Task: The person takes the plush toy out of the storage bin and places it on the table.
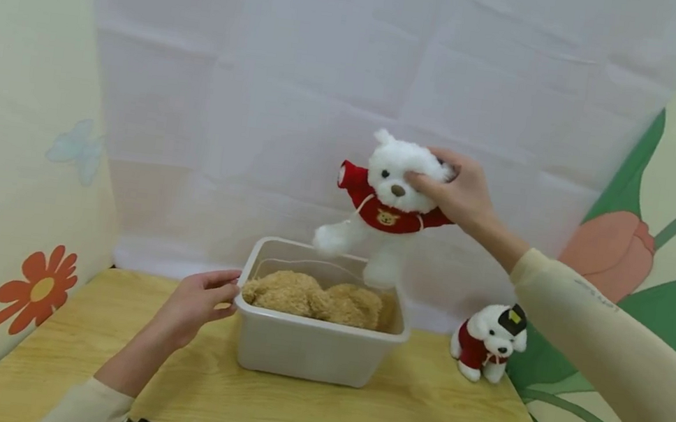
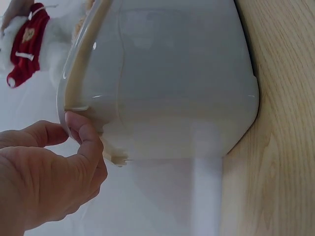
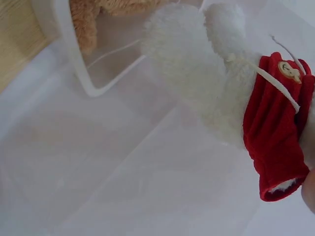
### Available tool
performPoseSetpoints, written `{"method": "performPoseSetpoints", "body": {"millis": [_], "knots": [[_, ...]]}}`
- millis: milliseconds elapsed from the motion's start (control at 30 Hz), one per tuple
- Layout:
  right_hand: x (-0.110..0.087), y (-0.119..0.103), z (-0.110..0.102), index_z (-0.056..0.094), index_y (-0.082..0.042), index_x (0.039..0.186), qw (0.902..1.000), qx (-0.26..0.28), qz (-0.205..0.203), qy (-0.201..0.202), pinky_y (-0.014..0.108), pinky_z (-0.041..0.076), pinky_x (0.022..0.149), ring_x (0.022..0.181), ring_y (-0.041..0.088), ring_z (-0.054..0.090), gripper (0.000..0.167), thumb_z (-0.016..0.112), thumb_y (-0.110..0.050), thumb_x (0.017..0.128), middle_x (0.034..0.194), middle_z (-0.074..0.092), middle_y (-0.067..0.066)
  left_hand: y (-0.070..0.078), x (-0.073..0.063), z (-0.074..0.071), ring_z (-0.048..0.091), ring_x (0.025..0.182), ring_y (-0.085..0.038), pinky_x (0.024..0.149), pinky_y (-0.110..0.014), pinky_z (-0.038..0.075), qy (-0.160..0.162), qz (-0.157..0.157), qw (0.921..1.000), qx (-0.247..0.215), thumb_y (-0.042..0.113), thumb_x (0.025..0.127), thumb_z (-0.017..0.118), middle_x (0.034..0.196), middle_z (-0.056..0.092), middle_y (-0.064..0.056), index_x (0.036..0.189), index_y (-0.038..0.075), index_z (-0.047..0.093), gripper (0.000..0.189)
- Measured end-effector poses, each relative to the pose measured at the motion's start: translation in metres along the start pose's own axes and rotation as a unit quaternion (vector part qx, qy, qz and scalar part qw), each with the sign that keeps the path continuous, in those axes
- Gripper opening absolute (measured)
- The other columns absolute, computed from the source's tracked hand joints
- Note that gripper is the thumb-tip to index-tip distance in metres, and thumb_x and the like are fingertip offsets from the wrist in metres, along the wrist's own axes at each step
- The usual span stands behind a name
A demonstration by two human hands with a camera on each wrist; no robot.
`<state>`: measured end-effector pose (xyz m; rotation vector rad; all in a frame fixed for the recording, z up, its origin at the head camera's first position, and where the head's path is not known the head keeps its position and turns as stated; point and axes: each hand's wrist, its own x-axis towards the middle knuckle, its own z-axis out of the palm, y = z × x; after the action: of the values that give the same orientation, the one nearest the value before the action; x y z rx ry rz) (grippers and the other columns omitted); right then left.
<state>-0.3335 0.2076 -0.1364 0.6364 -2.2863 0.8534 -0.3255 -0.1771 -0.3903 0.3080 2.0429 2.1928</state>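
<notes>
Flanking bin [image 1: 314, 352] and wooden table [image 1: 213, 400], flowered walls [image 1: 3, 149]; behind, cloth [image 1: 262, 110]

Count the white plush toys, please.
2: a bear in the right hand, over the bin, and a dog on the table's right side. Others may hide in the bin.

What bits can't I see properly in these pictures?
- Head view: one eye of the white teddy, covered by the right hand.
- Head view: the bottom inside the bin, hidden by the brown plush and the front wall.
- Right wrist view: the teddy's face, cut off by the right edge.
- Head view: the writing on the right sleeve, too small and blurry.
</notes>
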Motion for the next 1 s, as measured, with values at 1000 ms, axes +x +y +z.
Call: {"method": "performPoseSetpoints", "body": {"millis": [1000], "knots": [[-0.072,0.119,-0.022,0.063,-0.007,0.139,0.9803,-0.059,0.135,-0.132,0.039,0.054,0.078,0.105,0.031,0.061,0.056,0.071,-0.043,0.096,0.13,0.064,0.017,0.013,-0.074,-0.15,0.063,0.11,-0.015,0.09,-0.039,0.056,-0.053,-0.032,0.9974,-0.038,0.013,0.107,0.056,0.129,0.059,0.01,0.148,0.009,0.053,0.041]]}}
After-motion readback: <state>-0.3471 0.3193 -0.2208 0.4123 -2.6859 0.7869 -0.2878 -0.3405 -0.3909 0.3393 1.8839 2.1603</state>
